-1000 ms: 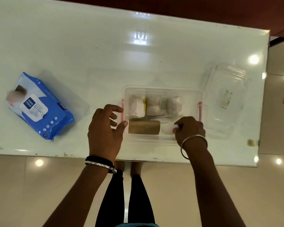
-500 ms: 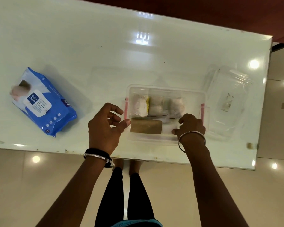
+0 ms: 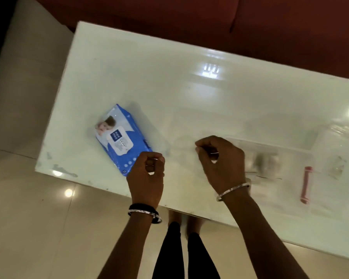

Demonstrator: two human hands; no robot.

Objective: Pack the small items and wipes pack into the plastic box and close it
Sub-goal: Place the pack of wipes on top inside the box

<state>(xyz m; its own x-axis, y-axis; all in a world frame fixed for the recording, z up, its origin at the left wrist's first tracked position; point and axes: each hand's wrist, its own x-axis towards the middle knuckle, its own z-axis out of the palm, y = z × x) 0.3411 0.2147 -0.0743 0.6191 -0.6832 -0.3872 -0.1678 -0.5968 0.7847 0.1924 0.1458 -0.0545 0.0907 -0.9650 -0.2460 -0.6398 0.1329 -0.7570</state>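
Two bare hands are held over a glossy white table [image 3: 189,93]. Left hand [image 3: 147,176], loosely curled and empty, is beside the blue-and-white wipes pack [image 3: 121,139]; right hand [image 3: 222,160], likewise empty, partly covers the blurred clear plastic box [image 3: 286,178] with pink clip.

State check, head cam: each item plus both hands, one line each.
wipes pack: flat on table, outside box
plastic box: open, small items inside, blurred
lid: off, beside box
left hand: curled, empty, at wipes pack's corner
right hand: curled, empty
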